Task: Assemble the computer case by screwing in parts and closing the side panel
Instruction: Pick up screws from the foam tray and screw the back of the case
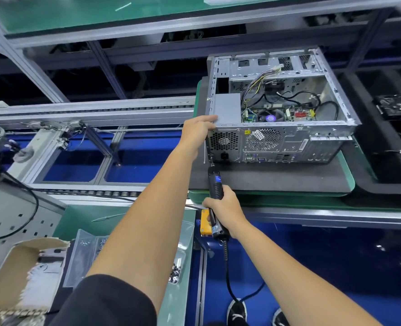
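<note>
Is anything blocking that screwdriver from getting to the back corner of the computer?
Nothing visible does. The electric screwdriver, gripped by the right hand, already has its tip at the computer case rear edge, beside the left hand steadying the corner.

**Grey metal, green belt, blue floor**

The computer case [282,107] is silver-grey, its rear perforated in honeycomb, at 1 o'clock. The electric screwdriver [214,184] is black with a blue label. Its foam mat [277,177] is dark grey.

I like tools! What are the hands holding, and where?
The right hand grips the electric screwdriver around its lower body. The left hand rests on the computer case corner.
</note>
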